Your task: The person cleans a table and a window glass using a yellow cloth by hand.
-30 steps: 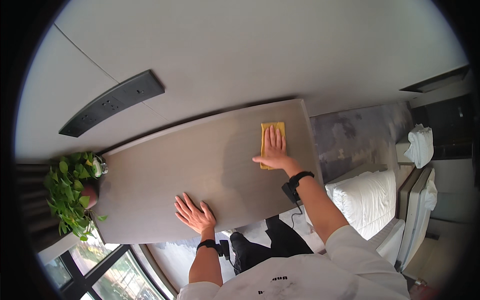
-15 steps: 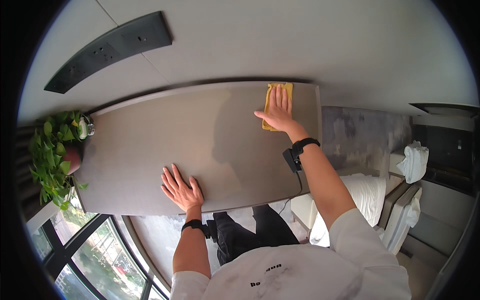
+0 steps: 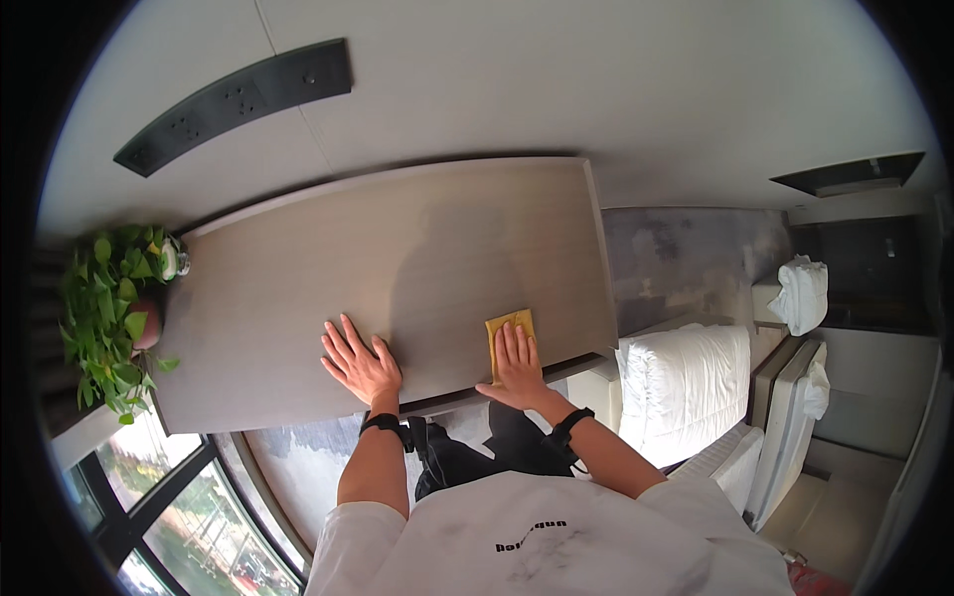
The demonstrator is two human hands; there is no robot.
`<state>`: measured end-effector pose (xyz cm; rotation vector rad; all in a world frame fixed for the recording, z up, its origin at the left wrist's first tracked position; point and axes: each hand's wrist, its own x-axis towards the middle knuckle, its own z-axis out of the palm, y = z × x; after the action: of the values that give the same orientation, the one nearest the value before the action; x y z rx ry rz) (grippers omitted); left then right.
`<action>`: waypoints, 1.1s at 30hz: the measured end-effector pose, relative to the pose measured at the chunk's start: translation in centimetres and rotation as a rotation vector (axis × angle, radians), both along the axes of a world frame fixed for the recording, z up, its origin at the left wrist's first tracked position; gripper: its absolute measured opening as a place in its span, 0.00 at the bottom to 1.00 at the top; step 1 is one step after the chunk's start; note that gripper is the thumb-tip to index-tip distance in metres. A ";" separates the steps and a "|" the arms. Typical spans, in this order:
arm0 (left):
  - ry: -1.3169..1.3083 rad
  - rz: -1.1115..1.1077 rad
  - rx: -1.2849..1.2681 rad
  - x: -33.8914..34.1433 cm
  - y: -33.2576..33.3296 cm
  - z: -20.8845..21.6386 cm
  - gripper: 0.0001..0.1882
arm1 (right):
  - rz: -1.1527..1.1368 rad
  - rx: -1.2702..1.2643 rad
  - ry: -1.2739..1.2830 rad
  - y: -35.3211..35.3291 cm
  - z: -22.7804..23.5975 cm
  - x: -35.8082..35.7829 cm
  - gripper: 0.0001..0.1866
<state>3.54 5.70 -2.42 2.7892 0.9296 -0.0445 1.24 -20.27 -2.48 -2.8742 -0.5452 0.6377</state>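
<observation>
My right hand point(image 3: 517, 370) lies flat on a folded yellow cloth point(image 3: 492, 326), near the front edge of the brown desk point(image 3: 298, 258). Its fingers stretch forward over the cloth and press it down, with the thumb out to the left side. My left hand point(image 3: 364, 370) rests palm down on the bare desktop near the same edge, fingers spread, holding nothing. Both wrists wear black straps.
At the desk's left end stands a leafy potted plant point(image 3: 114, 318) beside a small white-and-green bottle point(image 3: 171, 258). A black socket strip point(image 3: 238, 104) runs along the wall. White bedding point(image 3: 686, 392) lies to the right; windows point(image 3: 209, 521) are at lower left.
My right hand has drawn the yellow cloth from the far right edge of the desk back toward me. My left hand stays planted. The view has shifted slightly.
</observation>
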 end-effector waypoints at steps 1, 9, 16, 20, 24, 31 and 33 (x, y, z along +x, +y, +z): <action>0.006 0.004 -0.004 0.0 0.1 -0.2 0.35 | -0.008 -0.004 -0.016 0.0 -0.3 -0.3 0.56; 0.048 0.012 -0.007 0.3 -0.3 0.0 0.36 | -0.015 0.015 -0.020 -0.5 -1.3 2.2 0.55; 0.051 0.023 -0.024 0.5 -0.4 0.4 0.36 | -0.141 0.013 0.159 0.7 -0.2 10.2 0.58; 0.048 0.018 -0.002 0.6 -0.2 0.1 0.36 | -0.166 0.019 0.125 1.0 -0.3 15.0 0.60; 0.047 0.022 0.009 0.4 0.0 0.1 0.36 | -0.163 0.027 0.147 2.0 0.7 19.7 0.59; 0.054 0.025 -0.018 0.5 0.1 0.2 0.36 | -0.134 0.009 0.136 2.8 1.3 26.1 0.59; 0.063 0.029 -0.022 0.6 -0.1 0.2 0.36 | -0.103 -0.008 0.116 2.7 1.5 27.6 0.58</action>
<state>4.15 5.61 -2.21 2.7686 0.9777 -0.1375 28.79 -17.53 -1.03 -2.8283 -0.3766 0.7849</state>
